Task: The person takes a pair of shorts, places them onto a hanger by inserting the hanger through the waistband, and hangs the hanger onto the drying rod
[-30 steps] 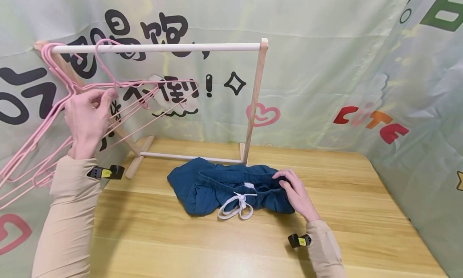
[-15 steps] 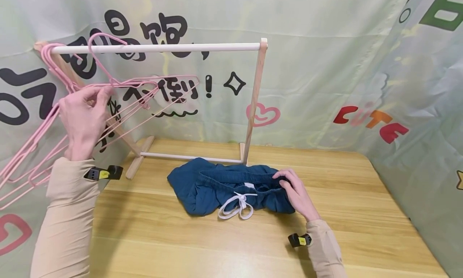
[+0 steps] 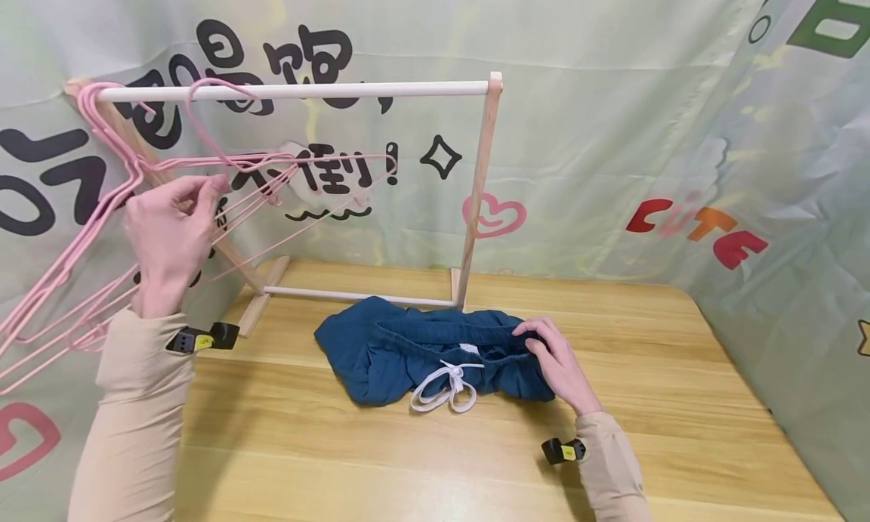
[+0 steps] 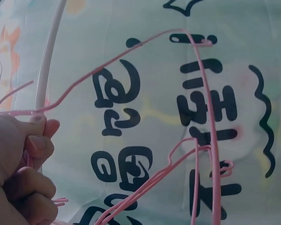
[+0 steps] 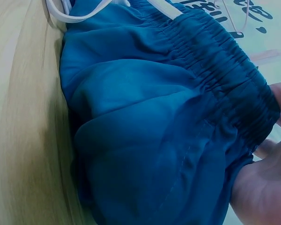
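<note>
My left hand (image 3: 170, 239) pinches a pink clothes hanger (image 4: 84, 79) just below its hook, beside the left part of the rack. In the head view the hanger's hook (image 3: 197, 122) overlaps the white rail (image 3: 340, 90); whether it bears on the rail I cannot tell. Blue drawstring shorts (image 3: 367, 359) lie bunched on the table, waistband partly gaping, a white drawstring (image 3: 462, 397) tied in a bow at the front. At the waistband's right end my right hand (image 3: 560, 371) grips the gathered edge, some fingers hidden behind the cloth (image 5: 154, 126).
Several more pink hangers (image 3: 102, 133) hang bunched at the rail's left end, close around the left hand. The rack's wooden right post (image 3: 479, 182) stands behind the shorts. A printed curtain (image 3: 598, 129) encloses the wooden table (image 3: 680, 401) at the back and sides.
My left hand and its hanger first went slightly left with the hook rising, then came back right and lower. The right hand and the shorts have stayed in place.
</note>
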`<action>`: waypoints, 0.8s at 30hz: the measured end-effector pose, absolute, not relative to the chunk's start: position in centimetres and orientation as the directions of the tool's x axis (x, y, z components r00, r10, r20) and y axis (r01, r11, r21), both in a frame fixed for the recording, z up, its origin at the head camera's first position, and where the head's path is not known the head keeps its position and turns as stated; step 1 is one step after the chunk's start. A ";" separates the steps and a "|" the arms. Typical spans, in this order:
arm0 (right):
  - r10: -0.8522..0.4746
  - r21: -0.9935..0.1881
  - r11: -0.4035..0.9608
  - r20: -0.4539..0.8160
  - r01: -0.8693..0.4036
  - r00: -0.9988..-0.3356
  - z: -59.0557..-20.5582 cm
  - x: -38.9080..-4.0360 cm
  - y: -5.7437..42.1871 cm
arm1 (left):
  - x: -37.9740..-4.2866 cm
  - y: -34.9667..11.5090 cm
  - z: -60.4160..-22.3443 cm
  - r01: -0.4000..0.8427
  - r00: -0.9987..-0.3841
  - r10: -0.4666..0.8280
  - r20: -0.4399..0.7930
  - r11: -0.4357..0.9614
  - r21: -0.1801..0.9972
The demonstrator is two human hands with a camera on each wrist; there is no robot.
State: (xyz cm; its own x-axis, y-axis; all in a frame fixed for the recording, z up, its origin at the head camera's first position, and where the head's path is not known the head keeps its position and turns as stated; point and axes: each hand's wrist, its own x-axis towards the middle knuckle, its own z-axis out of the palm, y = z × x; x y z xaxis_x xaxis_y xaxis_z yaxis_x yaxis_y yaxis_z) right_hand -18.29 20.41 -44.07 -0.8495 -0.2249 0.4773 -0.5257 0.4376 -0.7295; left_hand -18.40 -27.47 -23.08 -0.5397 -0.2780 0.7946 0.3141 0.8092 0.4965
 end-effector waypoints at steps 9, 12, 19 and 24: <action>-0.222 -0.736 0.437 0.469 -0.517 -0.855 -44.3 -18.5 20.6 | -18.0 -27.0 -25.2 0.437 -0.602 -0.217 0.768 0.715 0.545; -0.223 -0.734 0.437 0.471 -0.519 -0.853 -44.4 -18.5 20.7 | -17.7 -26.7 -26.0 0.472 -0.631 -0.189 0.753 0.677 0.565; -0.204 -0.743 0.444 0.461 -0.502 -0.863 -44.3 -18.6 20.8 | -17.5 -25.5 -27.7 0.517 -0.681 -0.094 0.726 0.641 0.568; -0.196 -0.750 0.443 0.454 -0.491 -0.869 -44.2 -18.5 20.8 | -17.9 -24.5 -28.8 0.512 -0.739 -0.077 0.669 0.581 0.633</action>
State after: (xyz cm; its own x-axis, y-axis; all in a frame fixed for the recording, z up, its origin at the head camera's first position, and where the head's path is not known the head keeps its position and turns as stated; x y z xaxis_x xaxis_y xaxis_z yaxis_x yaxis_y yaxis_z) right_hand -18.55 20.83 -44.25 -0.8694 -0.1960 0.4536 -0.4912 0.4431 -0.7500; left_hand -17.89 -24.46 -28.80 -0.7390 -0.0772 0.6692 0.5121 0.5811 0.6326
